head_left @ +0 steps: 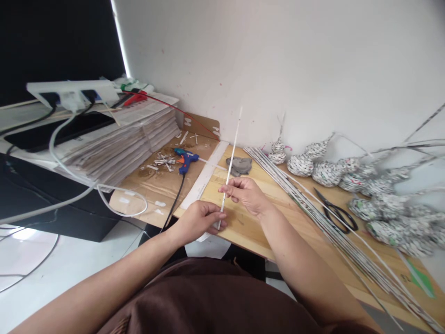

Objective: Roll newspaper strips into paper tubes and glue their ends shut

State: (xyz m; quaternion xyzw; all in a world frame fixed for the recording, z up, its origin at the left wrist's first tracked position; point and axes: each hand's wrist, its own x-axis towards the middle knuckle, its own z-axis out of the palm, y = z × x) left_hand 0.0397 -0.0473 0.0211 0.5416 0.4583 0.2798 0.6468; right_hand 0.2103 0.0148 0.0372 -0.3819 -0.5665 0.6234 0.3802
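Observation:
A thin white rolled-paper stick (234, 155) stands tilted upward over the front of the wooden table. My left hand (202, 219) pinches its lower end between thumb and fingers. Higher up the same stick, my right hand (244, 195) is closed on it with thumb and forefinger. Behind the stick, a grey lump (239, 165), perhaps clay or cloth, lies on the table. A long bundle of similar paper sticks (313, 215) runs along the table to the right of my right hand.
A blue glue gun (188, 161) lies on cardboard (139, 185) among white scraps. Black scissors (336, 212) rest beyond the bundle. Several woven paper gourd shapes (327, 172) line the wall. At left, stacked newspapers (139, 144) carry a white power strip (73, 90) with trailing cables.

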